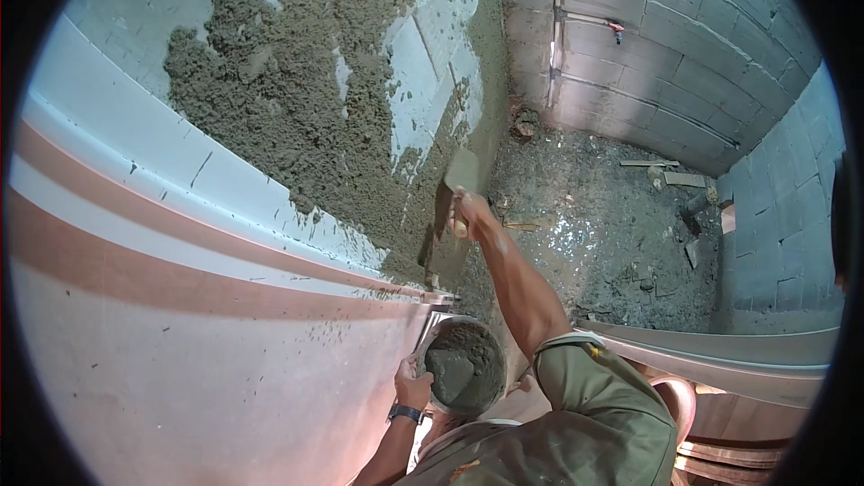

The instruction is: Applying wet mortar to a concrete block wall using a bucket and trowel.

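My right hand [469,209] grips the handle of a trowel [463,171], whose grey blade lies against the mortar-coated wall [270,63] near its inner corner. Rough wet mortar covers much of that wall, with pale patches showing through. My left hand [414,382] holds the rim of a round bucket [493,342] below the trowel, beside the pink panel. Wet grey mortar [454,364] sits inside the bucket.
Grey block walls [666,63] with pipes [558,36] stand at the back and right. Rubble and wood scraps [684,178] lie on the rough floor [603,216]. A pink-and-white panel [180,351] with a ledge runs along the lower left.
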`<state>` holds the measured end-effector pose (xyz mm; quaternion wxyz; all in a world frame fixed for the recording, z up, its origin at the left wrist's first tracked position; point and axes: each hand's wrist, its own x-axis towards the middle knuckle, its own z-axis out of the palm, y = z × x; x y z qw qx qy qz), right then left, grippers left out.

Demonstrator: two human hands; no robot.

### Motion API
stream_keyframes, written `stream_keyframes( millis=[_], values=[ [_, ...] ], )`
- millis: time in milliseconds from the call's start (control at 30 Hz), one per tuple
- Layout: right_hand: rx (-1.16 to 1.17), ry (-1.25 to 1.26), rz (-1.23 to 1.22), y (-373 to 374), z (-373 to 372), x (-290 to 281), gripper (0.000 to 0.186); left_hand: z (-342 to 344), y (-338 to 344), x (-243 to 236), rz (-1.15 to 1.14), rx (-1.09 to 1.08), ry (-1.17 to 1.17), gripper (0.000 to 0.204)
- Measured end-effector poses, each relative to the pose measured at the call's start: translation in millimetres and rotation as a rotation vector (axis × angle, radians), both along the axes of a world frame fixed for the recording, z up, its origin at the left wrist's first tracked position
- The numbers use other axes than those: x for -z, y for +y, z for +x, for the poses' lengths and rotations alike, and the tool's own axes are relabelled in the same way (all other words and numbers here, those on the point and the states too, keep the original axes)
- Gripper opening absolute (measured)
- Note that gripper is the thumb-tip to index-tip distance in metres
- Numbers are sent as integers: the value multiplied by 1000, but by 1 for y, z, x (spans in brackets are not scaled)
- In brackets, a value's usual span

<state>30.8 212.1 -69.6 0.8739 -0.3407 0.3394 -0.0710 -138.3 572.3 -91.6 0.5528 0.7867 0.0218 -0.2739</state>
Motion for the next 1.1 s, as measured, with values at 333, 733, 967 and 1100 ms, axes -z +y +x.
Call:
stream_keyframes(
  millis=[333,733,967,1100],
  values=[
    [-138,-82,166,3,-7,-27,28,30,-23,9,-195,168,-257,62],
    [6,-6,69,-6,-24,-32,23,33,-54,2,-99,269,-131,64],
    [146,-20,157,-4,-28,-32,30,24,-56,18,-128,269,-103,62],
    [-243,-38,59,0,-33,-36,28,22,-62,26,-118,190,-171,52]
  ],
)
